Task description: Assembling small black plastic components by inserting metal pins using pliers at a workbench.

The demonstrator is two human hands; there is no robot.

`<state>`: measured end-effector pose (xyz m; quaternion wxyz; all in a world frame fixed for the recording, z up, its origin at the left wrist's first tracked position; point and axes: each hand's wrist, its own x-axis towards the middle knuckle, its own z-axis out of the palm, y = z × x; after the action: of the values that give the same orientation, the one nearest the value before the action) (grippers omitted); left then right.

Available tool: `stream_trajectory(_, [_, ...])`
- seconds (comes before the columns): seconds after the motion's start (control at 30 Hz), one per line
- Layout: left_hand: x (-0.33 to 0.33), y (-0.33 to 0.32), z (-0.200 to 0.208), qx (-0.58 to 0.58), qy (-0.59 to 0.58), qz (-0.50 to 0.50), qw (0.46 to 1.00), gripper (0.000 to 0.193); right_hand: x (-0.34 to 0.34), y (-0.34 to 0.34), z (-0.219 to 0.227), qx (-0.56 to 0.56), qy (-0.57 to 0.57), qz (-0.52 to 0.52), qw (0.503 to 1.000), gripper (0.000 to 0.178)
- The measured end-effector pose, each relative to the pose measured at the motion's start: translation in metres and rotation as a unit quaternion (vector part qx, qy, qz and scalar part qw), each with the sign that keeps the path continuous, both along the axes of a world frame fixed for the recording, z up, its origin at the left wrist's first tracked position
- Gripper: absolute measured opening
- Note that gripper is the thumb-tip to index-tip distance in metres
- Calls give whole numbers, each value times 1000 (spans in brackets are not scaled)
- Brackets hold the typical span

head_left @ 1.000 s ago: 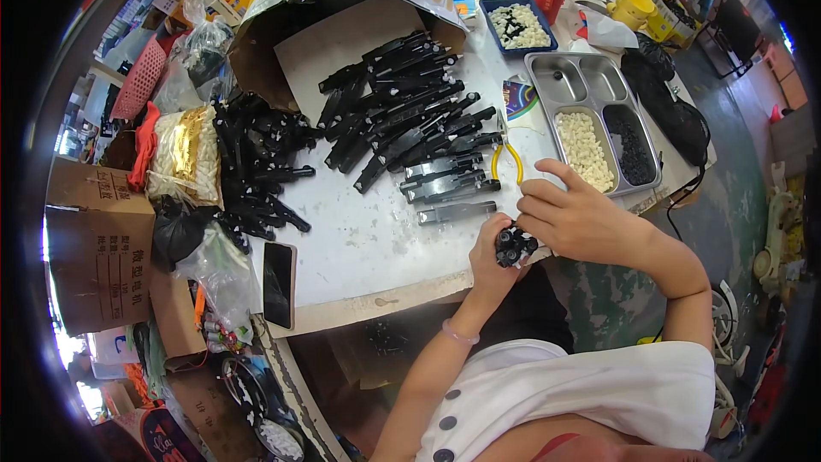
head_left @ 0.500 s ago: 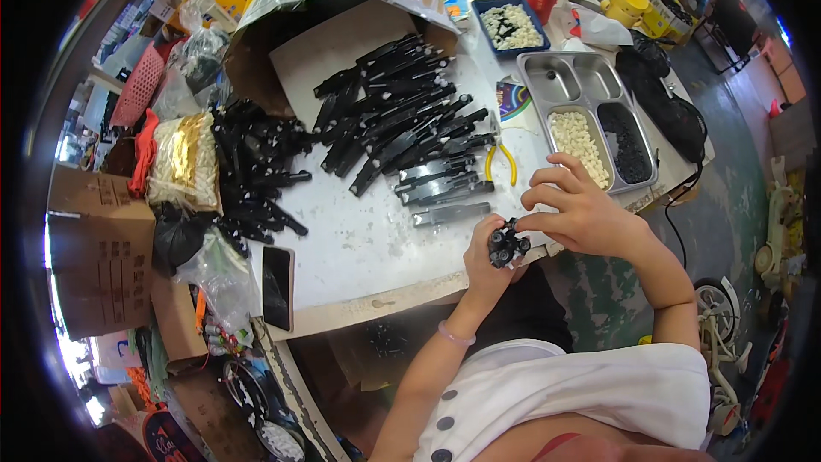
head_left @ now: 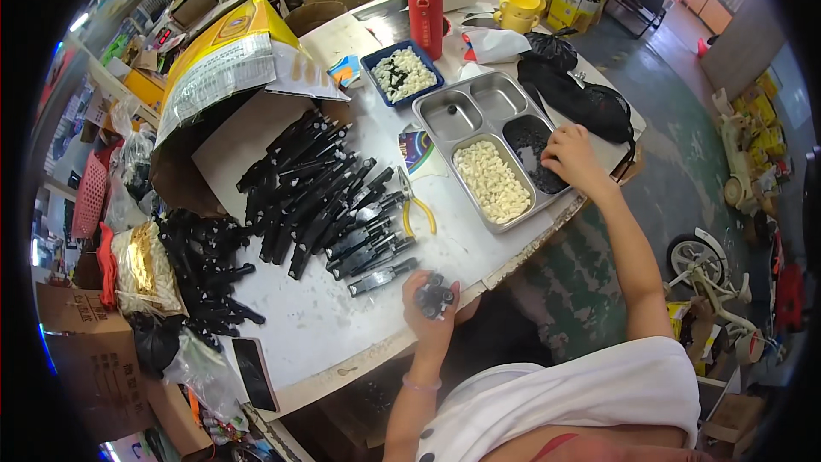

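My left hand (head_left: 421,318) is closed round a small black plastic part with round knobs (head_left: 434,296), held up at the table's near edge. My right hand (head_left: 576,159) reaches over the sectioned metal tray (head_left: 469,117). Its bent fingertips dip into the compartment of tiny black pieces (head_left: 528,139); whatever is between them is hidden. Beside that compartment lies a heap of small cream-white pieces (head_left: 491,183). Left of the tray rest yellow-handled pliers (head_left: 419,210), close to rows of long black plastic parts (head_left: 321,192).
A large open sack (head_left: 218,60) stands behind the black parts. At the back are a blue tray (head_left: 390,96) of white and black pieces and a red flask (head_left: 425,13). A phone (head_left: 254,374) lies at the near left corner. A black bag (head_left: 573,103) lies right of the tray.
My right hand has left the black part in my left hand and moved to the black pieces in the tray. The whole view has turned toward the right.
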<state>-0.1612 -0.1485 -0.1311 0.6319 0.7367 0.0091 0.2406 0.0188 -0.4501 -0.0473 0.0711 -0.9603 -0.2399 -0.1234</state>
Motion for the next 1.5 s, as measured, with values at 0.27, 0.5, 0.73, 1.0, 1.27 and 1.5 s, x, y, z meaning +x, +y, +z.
stream_trajectory(0.27, [4, -1, 3, 0, -13, 31, 999, 55, 7, 15, 1, -42, 46, 40, 997, 10])
stream_trajectory(0.5, [4, -1, 2, -2, -19, 28, 999, 55, 15, 17, -7, -91, 48, 84, 991, 9])
stream_trajectory(0.73, [2, 2, -2, 8, -9, -9, 1000, 62, 21, 10, -17, -40, -6, 45, 998, 9])
stream_trajectory(1.0, [2, 2, -2, 5, -13, -5, 1000, 62, 9, 6, -9, 22, -16, 43, 999, 11])
stream_trajectory(1.27, [3, 2, -5, 11, -21, -6, 1000, 63, 15, 9, -13, -9, -1, 72, 997, 9])
stream_trajectory(1.5, [3, 2, -1, 11, -13, -6, 1000, 63, 15, 11, -14, -21, -21, 76, 997, 9])
